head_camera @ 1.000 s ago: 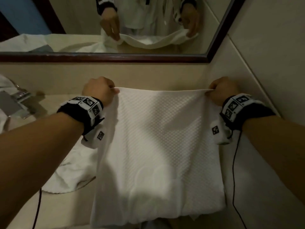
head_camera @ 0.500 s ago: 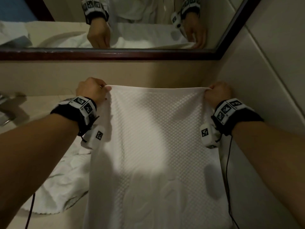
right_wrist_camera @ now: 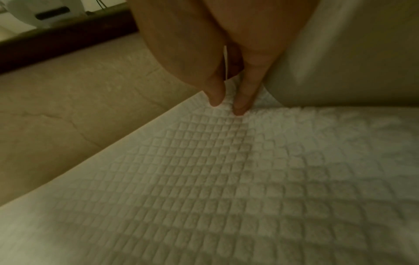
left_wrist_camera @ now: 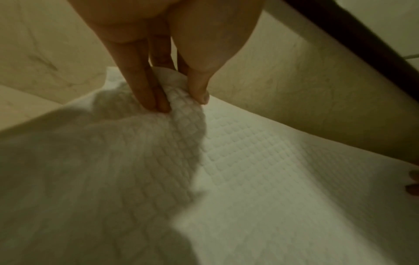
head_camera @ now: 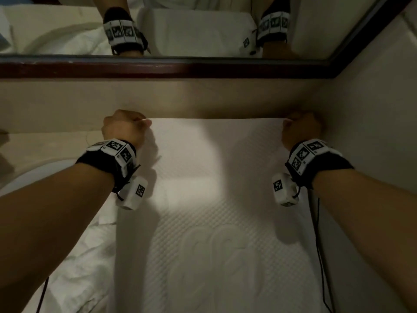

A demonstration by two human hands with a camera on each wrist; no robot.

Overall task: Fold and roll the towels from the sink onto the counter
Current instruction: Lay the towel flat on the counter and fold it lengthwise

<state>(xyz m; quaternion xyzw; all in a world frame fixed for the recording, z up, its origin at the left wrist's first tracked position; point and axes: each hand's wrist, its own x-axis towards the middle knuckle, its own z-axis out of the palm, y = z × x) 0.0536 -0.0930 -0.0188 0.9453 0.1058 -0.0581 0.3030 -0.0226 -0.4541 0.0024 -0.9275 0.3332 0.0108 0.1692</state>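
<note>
Left hand (head_camera: 123, 128) and right hand (head_camera: 301, 129) pinching towel's (head_camera: 214, 199) far corners

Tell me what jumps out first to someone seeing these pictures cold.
A white waffle-textured towel fills the middle of the head view, spread on the counter with its far edge along the back wall. The left hand and right hand each pinch one far corner of it. Above runs a dark-framed mirror reflecting both wrists, and more crumpled white towels lie at lower left.
</note>
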